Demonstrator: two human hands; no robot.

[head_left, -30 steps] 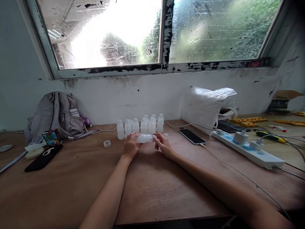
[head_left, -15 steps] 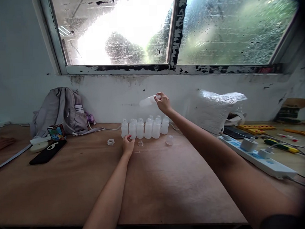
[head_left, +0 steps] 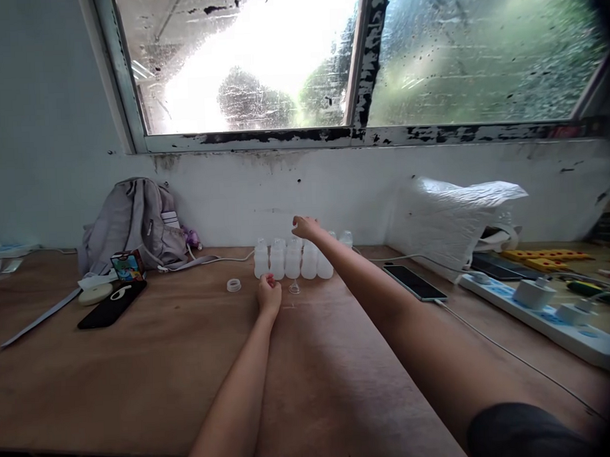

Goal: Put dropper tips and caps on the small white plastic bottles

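Frosted white bottles (head_left: 293, 259) with clear tops stand upright in a tight group near the wall. My left hand (head_left: 270, 295) rests on the table in front of the leftmost bottles, fingers curled, fingertips close to their bases. Whether it holds anything is hidden. Above the group, my right hand (head_left: 306, 227) reaches over with thumb and fingertips pinched together and pointing down. What sits in that pinch, if anything, I cannot make out. A small clear piece with a flared base (head_left: 294, 288) stands before the bottles. Left of my left hand lies a clear ring (head_left: 233, 285).
At the left are a grey backpack (head_left: 134, 221), a small colourful box (head_left: 127, 265), a black phone-shaped object (head_left: 112, 305) and a round pale case (head_left: 96, 294). A phone with a cable (head_left: 415, 282), a white power strip (head_left: 543, 317) and a silvery padded bag (head_left: 439, 217) lie right.
My right hand has come down and left towards the bottles. The tilted bottle it held no longer shows in it. The view has shifted left, and my left hand stays by the bottles.
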